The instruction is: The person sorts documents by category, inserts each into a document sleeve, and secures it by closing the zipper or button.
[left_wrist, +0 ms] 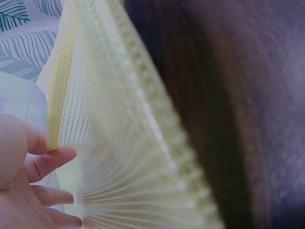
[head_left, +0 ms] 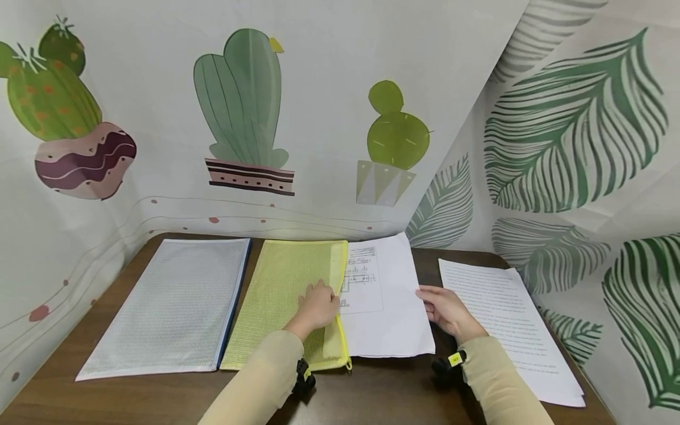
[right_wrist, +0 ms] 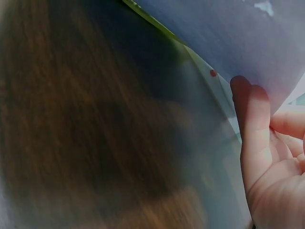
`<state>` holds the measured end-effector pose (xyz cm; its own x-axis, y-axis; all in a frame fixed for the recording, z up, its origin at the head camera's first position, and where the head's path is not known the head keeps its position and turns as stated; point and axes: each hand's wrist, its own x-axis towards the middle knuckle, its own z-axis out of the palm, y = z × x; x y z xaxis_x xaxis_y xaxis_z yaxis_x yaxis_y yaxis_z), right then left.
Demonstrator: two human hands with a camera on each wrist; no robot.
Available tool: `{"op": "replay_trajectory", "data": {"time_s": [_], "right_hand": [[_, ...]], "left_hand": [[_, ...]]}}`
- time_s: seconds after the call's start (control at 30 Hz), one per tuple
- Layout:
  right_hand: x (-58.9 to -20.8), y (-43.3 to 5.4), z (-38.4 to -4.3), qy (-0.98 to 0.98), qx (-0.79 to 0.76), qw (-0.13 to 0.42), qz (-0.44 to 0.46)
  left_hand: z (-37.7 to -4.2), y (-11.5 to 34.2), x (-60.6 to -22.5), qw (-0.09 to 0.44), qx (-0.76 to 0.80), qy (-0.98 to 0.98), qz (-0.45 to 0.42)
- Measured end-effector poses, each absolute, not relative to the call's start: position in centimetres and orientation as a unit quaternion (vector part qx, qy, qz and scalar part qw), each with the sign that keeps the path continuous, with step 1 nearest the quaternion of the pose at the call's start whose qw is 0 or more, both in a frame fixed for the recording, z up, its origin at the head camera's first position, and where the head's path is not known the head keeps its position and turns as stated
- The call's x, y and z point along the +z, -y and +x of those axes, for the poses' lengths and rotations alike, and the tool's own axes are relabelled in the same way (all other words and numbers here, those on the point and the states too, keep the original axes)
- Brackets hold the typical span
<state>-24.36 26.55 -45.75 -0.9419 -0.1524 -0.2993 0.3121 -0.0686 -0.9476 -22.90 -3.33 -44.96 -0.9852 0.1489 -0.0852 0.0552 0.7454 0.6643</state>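
A yellow mesh zipper pouch point(head_left: 289, 265) lies flat on the table, its opening along the right side. My left hand point(head_left: 319, 304) lies over that side. In the left wrist view, thumb and forefinger pinch the pouch's zipper edge point(left_wrist: 61, 95), lifting it away from the other layer. White paper with a printed line drawing point(head_left: 395, 283) sits partly inside the pouch, its left strip showing through the mesh. At the paper's right edge, my right hand point(head_left: 448, 310) pinches it between thumb and fingers. The right wrist view shows the paper's underside point(right_wrist: 224, 38) raised off the table.
A white mesh pouch with a blue edge point(head_left: 175, 301) lies on the left of the brown wooden table point(head_left: 372, 389). On the right is a stack of printed text sheets point(head_left: 504, 330). Behind the table hangs cloth with cactus and leaf prints point(head_left: 329, 118).
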Motion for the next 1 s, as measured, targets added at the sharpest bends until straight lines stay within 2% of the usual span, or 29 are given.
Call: {"op": "replay_trajectory", "data": {"time_s": [1.0], "right_hand": [[-45.9, -25.5, -24.6, -0.660, -0.732, 0.159, 0.062]], "left_hand": [[-22.7, 3.2, -44.8, 0.051, 0.351, -0.933, 0.063]]}}
